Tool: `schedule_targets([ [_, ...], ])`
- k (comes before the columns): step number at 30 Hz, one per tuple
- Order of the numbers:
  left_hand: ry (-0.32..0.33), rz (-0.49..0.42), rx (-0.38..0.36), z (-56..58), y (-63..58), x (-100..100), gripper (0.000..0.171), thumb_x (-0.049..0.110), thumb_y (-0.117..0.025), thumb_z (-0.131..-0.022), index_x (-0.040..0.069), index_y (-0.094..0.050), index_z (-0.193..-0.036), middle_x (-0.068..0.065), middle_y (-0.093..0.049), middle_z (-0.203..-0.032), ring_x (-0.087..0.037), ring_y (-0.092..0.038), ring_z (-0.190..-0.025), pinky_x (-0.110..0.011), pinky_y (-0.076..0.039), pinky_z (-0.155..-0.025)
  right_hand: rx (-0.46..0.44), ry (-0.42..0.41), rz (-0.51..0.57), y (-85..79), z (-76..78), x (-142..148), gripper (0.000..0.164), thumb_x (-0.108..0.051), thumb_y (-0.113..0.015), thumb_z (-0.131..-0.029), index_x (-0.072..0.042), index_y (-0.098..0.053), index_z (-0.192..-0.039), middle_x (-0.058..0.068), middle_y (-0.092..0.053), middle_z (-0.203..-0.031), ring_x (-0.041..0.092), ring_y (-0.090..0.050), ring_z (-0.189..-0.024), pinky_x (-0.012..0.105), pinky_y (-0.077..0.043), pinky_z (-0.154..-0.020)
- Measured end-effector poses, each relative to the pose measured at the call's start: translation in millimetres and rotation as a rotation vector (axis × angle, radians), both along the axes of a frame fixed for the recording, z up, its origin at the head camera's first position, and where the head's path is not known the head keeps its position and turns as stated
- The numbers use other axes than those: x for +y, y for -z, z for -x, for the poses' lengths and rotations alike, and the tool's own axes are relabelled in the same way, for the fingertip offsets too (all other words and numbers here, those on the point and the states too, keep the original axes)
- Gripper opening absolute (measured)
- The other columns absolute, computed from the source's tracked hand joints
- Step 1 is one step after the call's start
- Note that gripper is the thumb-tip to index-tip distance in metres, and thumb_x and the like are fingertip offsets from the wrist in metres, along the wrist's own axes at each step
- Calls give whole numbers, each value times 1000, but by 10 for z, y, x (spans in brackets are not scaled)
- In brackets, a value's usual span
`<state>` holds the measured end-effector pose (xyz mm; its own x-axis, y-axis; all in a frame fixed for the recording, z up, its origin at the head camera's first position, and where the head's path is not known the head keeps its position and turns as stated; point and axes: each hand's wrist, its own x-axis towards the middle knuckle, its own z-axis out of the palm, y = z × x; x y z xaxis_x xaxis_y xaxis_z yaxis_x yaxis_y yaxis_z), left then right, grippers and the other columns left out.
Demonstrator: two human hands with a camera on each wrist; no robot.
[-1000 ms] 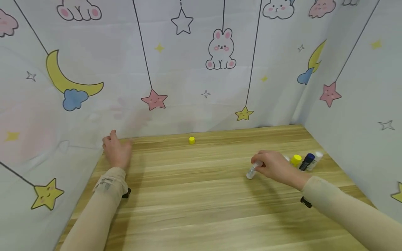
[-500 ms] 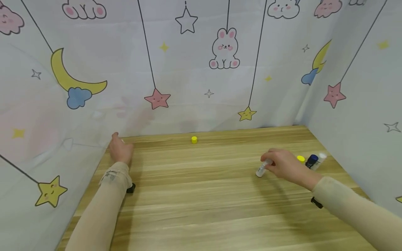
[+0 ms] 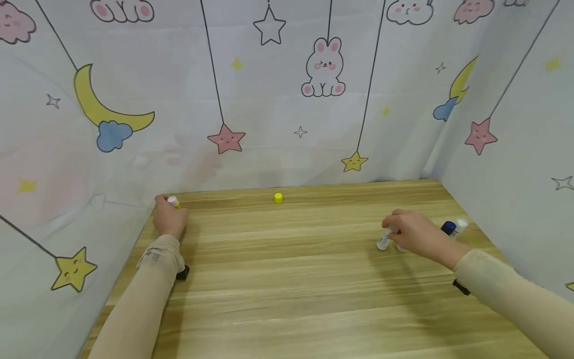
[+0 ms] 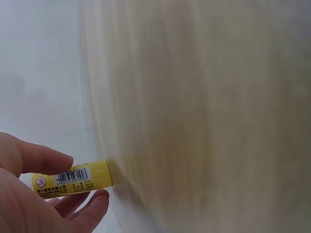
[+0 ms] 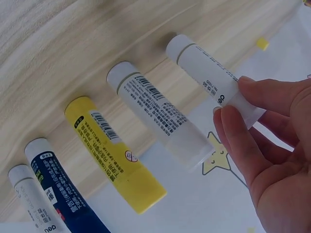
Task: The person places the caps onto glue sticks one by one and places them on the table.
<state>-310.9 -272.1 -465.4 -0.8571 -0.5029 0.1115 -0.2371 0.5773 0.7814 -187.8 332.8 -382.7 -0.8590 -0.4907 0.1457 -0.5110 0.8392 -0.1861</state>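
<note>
At the table's far left corner my left hand (image 3: 170,219) grips a yellow glue stick (image 4: 82,180) between thumb and fingers. Its white end (image 3: 173,200) shows above the hand in the head view, and its yellow lower end is close to the tabletop. On the right, my right hand (image 3: 414,233) pinches the upper part of a white glue stick (image 5: 206,68), which stands with its base at the table. Beside it in a row are another white glue stick (image 5: 158,111), a yellow one (image 5: 112,150), a dark blue one (image 5: 63,189) and a further white one (image 5: 36,204).
A small yellow cap (image 3: 278,198) stands near the back edge of the wood-grain table (image 3: 278,279). A white curtain (image 3: 269,99) printed with stars, rabbits and moons closes off the back and both sides.
My left hand has gone from spread fingers to gripping the yellow glue stick. My right hand has moved right with the white glue stick, closer to the row.
</note>
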Motion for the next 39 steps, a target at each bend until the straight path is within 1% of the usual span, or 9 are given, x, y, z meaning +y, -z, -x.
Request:
schedule_targets([
  [6,3,65,24,-11,29,-7,53,2,-55,-82,-9,-46,-133,-32,-57,-121,-52,-54,-111,-62,-41,-96,36,-31,-38,13,17,30,25,1,-83,-79,-4,-75,-102,5,-65,-90,15,-65,-73,30,-55,-61],
  [9,1,86,25,-16,44,-14,49,2,-56,-82,-11,-49,-128,-34,-57,-118,-53,-54,-110,-62,-41,-96,60,-45,-63,30,29,32,25,2,-84,-77,-4,-75,-100,5,-64,-88,15,-64,-71,29,-54,-59],
  [13,-11,104,41,-34,44,-12,44,2,-57,-82,-10,-51,-124,-34,-58,-116,-53,-55,-109,-62,-41,-96,69,-48,-71,47,26,38,26,1,-84,-77,-4,-75,-101,5,-64,-88,13,-63,-68,28,-53,-58],
  [19,-37,120,99,-61,15,27,38,3,-61,-86,-6,-56,-122,-30,-63,-116,-51,-58,-107,-60,-43,-95,17,2,-105,-20,32,14,31,-12,-84,-81,-4,-73,-109,5,-63,-91,9,-57,-65,30,-51,-58],
  [22,-42,137,127,-73,-10,76,34,4,-61,-88,-5,-58,-121,-28,-65,-116,-50,-60,-106,-60,-44,-94,24,35,-131,-86,72,-35,33,-18,-84,-83,-6,-72,-111,7,-64,-96,11,-58,-66,32,-51,-57],
  [25,-34,147,150,-90,-44,133,32,3,-60,-89,-5,-60,-120,-27,-65,-115,-49,-60,-106,-59,-45,-95,49,55,-143,-150,113,-104,35,-22,-84,-83,-8,-72,-113,9,-64,-102,14,-60,-68,34,-52,-56],
  [28,-11,136,165,-113,-83,182,33,3,-59,-89,-6,-60,-122,-26,-65,-116,-49,-60,-106,-58,-44,-96,78,68,-155,-204,139,-204,36,-26,-84,-83,-10,-73,-114,9,-65,-106,16,-63,-71,36,-53,-59],
  [34,26,104,186,-154,-143,252,33,3,-61,-91,-5,-59,-123,-26,-66,-117,-46,-61,-106,-57,-46,-95,114,50,-143,-284,224,-534,38,-30,-83,-85,-13,-72,-117,6,-66,-107,18,-63,-74,35,-52,-58],
  [39,60,145,224,-183,-163,333,30,2,-64,-91,-5,-61,-120,-26,-68,-111,-46,-63,-101,-58,-47,-90,116,21,-109,-333,332,-788,40,-29,-82,-86,-13,-71,-121,4,-64,-105,16,-61,-74,34,-51,-60],
])
